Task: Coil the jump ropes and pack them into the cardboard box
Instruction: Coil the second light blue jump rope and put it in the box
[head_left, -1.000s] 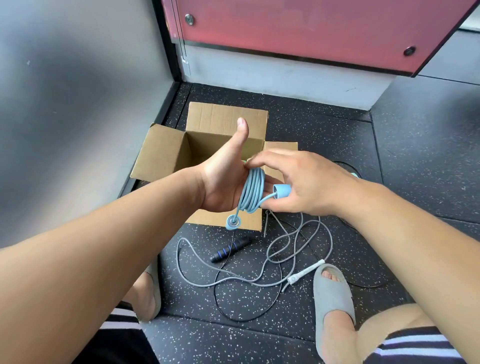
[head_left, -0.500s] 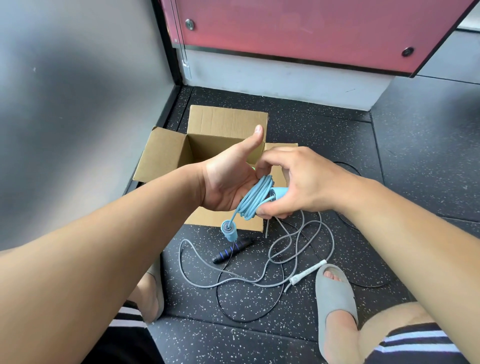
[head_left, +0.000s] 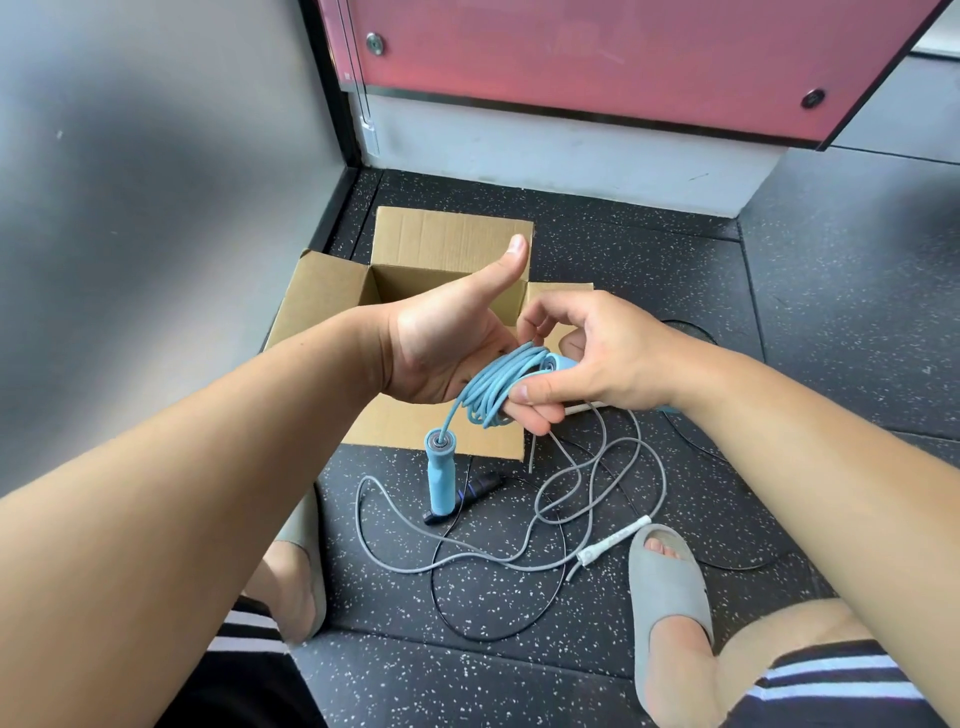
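Observation:
A blue jump rope (head_left: 496, 387) is wound into a coil between my two hands, above the near flap of the open cardboard box (head_left: 451, 236). My left hand (head_left: 447, 340) has the coil looped over its fingers, thumb pointing up; the fingers are hidden behind the coil. My right hand (head_left: 602, 356) grips the coil and one blue handle (head_left: 553, 362) from the right. The other blue handle (head_left: 439, 475) hangs down on a short length of rope. A grey jump rope (head_left: 589, 491) with a white handle (head_left: 613, 543) lies loose on the floor.
A black jump rope (head_left: 493, 631) and its black handle (head_left: 475, 491) lie tangled with the grey one on the speckled floor. My feet in grey slippers (head_left: 667, 597) are on either side. A grey wall stands left, a red panel behind the box.
The coil has tilted flatter between my hands. The free blue handle has dropped and now hangs lower. My right hand has closed further over the coil.

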